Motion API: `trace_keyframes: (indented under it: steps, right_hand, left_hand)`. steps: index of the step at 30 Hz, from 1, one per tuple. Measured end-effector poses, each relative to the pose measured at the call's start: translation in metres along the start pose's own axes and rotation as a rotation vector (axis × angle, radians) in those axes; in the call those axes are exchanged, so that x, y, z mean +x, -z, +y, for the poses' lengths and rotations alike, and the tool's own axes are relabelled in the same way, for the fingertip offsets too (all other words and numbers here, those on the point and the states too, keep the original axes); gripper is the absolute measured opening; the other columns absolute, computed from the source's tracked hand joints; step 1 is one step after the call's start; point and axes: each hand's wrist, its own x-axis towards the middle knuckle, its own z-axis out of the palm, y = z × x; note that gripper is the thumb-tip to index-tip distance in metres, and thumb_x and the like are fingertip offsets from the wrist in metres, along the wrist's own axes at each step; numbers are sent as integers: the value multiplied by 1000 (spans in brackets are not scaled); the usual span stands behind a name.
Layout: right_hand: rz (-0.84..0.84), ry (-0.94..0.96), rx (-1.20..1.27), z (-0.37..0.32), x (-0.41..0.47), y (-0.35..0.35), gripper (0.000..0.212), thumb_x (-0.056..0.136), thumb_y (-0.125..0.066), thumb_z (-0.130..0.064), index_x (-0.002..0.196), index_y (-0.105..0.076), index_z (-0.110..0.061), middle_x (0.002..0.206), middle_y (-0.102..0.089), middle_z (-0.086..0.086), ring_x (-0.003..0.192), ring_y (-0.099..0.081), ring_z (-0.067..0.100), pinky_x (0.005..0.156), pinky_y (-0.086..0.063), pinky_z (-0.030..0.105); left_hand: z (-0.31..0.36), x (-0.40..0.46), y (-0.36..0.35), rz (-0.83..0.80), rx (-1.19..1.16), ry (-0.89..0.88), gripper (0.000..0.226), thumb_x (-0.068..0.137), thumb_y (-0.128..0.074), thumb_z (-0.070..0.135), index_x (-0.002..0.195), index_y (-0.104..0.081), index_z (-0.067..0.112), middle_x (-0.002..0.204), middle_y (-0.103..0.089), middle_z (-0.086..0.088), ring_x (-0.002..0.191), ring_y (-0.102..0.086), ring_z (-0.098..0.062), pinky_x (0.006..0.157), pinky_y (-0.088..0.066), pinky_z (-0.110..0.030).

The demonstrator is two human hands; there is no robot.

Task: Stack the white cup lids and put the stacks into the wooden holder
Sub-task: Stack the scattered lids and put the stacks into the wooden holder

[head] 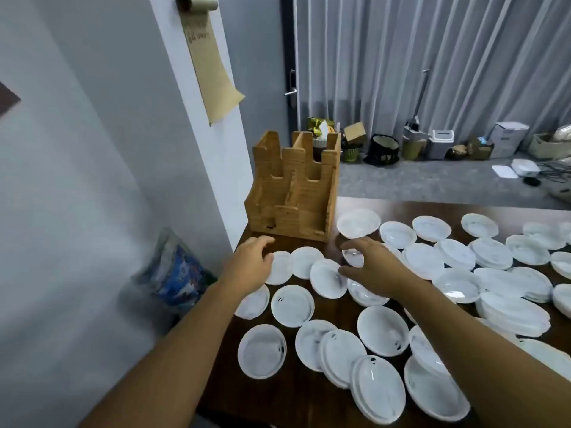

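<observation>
Several white cup lids [292, 305] lie scattered over the dark wooden table [296, 393], some overlapping in short stacks [514, 313] at the right. The wooden holder [295, 193] stands at the table's far left corner, and no lids show in its slots. My left hand [250, 262] hovers over the lids just in front of the holder, fingers loosely curled and holding nothing. My right hand [370, 267] reaches over the lids right of the holder; its fingers curl over a small lid [353, 257], and I cannot tell if they grip it.
A white wall corner with a brown paper roll [210, 66] rises right behind the holder. A blue plastic bag [176, 273] sits on the floor left of the table. Boxes, baskets and bins [438, 143] line the curtain on the far floor.
</observation>
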Motion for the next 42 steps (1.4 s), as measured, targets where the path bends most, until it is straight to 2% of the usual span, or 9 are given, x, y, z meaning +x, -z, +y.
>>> trace_keyframes:
  steps: [10, 14, 18, 21, 24, 28, 34, 37, 42]
  right_hand:
    - [79, -113, 56, -9, 7, -24, 22, 101, -74, -20, 122, -78, -19, 130, -72, 2, 121, -63, 25, 98, -47, 35]
    - [140, -107, 189, -20, 12, -18, 15, 104, -68, -19, 115, -78, -23, 119, -75, -10, 111, -66, 12, 87, -44, 18]
    - [112, -130, 316, -30, 21, -14, 19, 108, -64, -23, 121, -76, -30, 110, -75, -20, 101, -68, -3, 77, -41, 2]
    - [59, -132, 521, -35, 22, -14, 30, 111, -58, -18, 113, -77, -42, 104, -80, -24, 101, -73, -6, 86, -52, 10]
    - [62, -173, 763, -30, 22, -18, 30, 112, -56, -10, 125, -78, -25, 117, -82, 3, 114, -77, 25, 100, -63, 37]
    - [18, -215, 1054, -17, 23, -17, 25, 108, -62, -7, 127, -77, -15, 119, -82, 8, 113, -78, 25, 89, -65, 31]
    - [95, -282, 1063, 0, 28, -11, 21, 104, -68, -1, 122, -75, -10, 115, -82, 14, 104, -81, 24, 84, -66, 30]
    - [166, -338, 1018, 11, 32, -7, 25, 106, -66, -2, 129, -72, -9, 118, -80, 16, 110, -79, 29, 97, -65, 42]
    - [241, -374, 966, 19, 34, -4, 23, 105, -66, -2, 126, -73, -9, 115, -79, 15, 113, -77, 30, 100, -64, 44]
  left_hand:
    - [-44, 50, -23, -144, -116, 149, 43, 100, -76, 28, 142, -69, 20, 121, -75, -2, 109, -70, -24, 95, -60, -42]
    - [-44, 62, -22, -48, -216, 87, 21, 100, -77, 23, 120, -81, 19, 99, -73, 12, 87, -64, -5, 69, -47, -20]
    - [-23, 66, -12, 8, -284, -44, 19, 98, -79, 28, 116, -83, 25, 88, -63, 33, 82, -63, 7, 65, -41, -6]
    - [3, 66, -11, -17, -322, -148, 23, 98, -80, 27, 120, -82, 24, 95, -67, 28, 87, -66, 6, 67, -44, -3]
    - [21, 66, -14, -12, -360, -190, 22, 97, -81, 25, 119, -83, 22, 98, -70, 22, 89, -66, 3, 70, -47, -9]
    - [28, 63, -21, -26, -386, -170, 17, 97, -80, 23, 115, -82, 21, 95, -72, 18, 91, -69, -5, 71, -50, -13]
    - [18, 68, -15, -116, -623, -55, 12, 103, -73, 33, 113, -80, 31, 95, -80, 18, 90, -77, -9, 84, -64, -26]
    - [-1, 74, -21, -144, -374, 65, 17, 102, -73, 29, 109, -81, 16, 87, -77, 3, 85, -75, -19, 88, -64, -41]
    - [-2, 68, -40, -310, -236, 211, 24, 87, -91, 32, 97, -80, 13, 85, -78, -3, 81, -76, -19, 73, -60, -33]
